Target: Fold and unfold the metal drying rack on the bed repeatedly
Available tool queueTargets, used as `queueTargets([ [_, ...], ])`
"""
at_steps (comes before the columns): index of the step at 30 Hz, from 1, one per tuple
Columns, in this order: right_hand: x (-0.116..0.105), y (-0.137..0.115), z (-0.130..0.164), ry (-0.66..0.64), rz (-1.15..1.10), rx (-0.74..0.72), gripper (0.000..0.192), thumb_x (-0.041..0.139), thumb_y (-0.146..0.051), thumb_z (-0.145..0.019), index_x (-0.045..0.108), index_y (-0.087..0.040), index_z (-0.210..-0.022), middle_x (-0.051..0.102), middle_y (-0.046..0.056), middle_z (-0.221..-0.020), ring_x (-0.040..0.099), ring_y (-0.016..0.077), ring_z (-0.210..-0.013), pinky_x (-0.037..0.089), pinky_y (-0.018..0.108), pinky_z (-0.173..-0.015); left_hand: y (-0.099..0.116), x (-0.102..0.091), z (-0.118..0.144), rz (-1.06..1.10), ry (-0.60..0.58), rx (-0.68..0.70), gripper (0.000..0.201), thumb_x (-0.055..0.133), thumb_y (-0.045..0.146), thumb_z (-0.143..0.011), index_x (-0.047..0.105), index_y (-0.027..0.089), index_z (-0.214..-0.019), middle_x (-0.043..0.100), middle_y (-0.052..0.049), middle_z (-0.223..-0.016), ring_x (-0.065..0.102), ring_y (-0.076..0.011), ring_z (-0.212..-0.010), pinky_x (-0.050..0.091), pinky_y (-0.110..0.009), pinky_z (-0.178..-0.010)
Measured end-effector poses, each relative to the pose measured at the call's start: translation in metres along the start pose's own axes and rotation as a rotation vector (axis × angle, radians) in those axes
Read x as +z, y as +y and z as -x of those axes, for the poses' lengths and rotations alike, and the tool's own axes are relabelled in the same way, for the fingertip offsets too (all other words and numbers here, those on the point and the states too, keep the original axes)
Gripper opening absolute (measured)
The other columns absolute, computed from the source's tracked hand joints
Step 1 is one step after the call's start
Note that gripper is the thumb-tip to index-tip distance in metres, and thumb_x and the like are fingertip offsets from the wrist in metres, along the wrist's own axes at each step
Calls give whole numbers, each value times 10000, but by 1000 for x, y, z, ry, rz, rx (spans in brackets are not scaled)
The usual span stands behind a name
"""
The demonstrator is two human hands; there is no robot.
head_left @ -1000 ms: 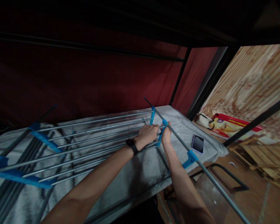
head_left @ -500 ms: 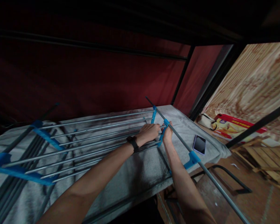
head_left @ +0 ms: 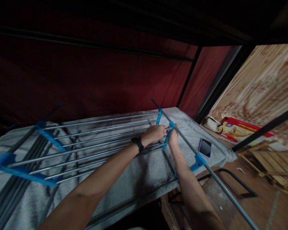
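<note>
A rack of grey metal rods (head_left: pixel 86 147) with blue plastic brackets lies on a grey cloth, its long side running left to right. My left hand (head_left: pixel 153 133), below a black wristwatch (head_left: pixel 137 143), is closed around the end of one rod beside the right-hand blue bracket (head_left: pixel 166 140). From the other side, my right hand (head_left: pixel 173 135) wraps that same bracket where it meets a long slanting tube (head_left: pixel 187 142). Its fingertips are partly hidden behind the bracket. Another blue bracket (head_left: pixel 198 162) sits lower on this tube. The left-hand blue bracket (head_left: pixel 26 172) carries the rods' far ends.
More grey tubes (head_left: pixel 12 198) lie bundled at the left. A phone (head_left: pixel 205 148) rests on the grey cloth (head_left: pixel 144 179) right of my hands. Black frame bars (head_left: pixel 188 78) stand around the bed-like surface. A red and yellow box (head_left: pixel 240 129) and wooden slats (head_left: pixel 273 163) are at the right.
Both hands stay at the right-hand bracket. My left hand has shifted very slightly right, its wrist turned a little. The rack's left end appears slightly higher and farther right.
</note>
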State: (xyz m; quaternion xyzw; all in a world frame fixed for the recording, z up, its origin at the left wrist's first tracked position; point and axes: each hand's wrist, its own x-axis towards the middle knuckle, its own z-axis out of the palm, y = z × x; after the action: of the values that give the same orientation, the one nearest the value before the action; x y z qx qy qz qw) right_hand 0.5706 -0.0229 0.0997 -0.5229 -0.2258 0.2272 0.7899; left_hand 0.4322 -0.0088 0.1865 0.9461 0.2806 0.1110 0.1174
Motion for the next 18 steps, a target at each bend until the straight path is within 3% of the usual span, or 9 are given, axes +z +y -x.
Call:
queueTargets([
  [5, 0, -3, 2, 1, -19, 0, 545, 418, -755, -835, 469, -238, -669, 456, -50, -538, 411, 105, -455, 363, 263, -432, 3, 0, 7, -50, 44, 22, 305, 347, 319, -996, 618, 211, -1082, 686, -76, -1066, 644, -219, -1027, 470, -311, -833],
  [10, -4, 0, 3, -9, 8, 0, 537, 411, -740, -852, 487, -238, -675, 483, -42, -551, 420, 116, -462, 368, 276, -446, 0, -8, 38, -202, 115, -14, 305, 457, 390, -968, 584, 196, -1166, 647, -114, -1157, 641, -247, -1023, 454, -363, -882],
  [14, -5, 4, 2, -10, 41, -6, 576, 358, -750, -869, 485, -238, -637, 448, -37, -514, 406, 122, -456, 358, 284, -448, -11, -11, 62, -279, 56, -127, 342, 384, 396, -995, 613, 153, -1072, 700, -137, -988, 677, -262, -943, 470, -344, -775],
  [18, -3, 4, 0, -14, 32, -10, 578, 354, -754, -867, 476, -232, -651, 447, -43, -513, 415, 112, -451, 359, 264, -434, -14, -16, 66, -277, 39, -109, 354, 331, 396, -1013, 572, 170, -1140, 728, -113, -911, 703, -250, -870, 463, -315, -691],
])
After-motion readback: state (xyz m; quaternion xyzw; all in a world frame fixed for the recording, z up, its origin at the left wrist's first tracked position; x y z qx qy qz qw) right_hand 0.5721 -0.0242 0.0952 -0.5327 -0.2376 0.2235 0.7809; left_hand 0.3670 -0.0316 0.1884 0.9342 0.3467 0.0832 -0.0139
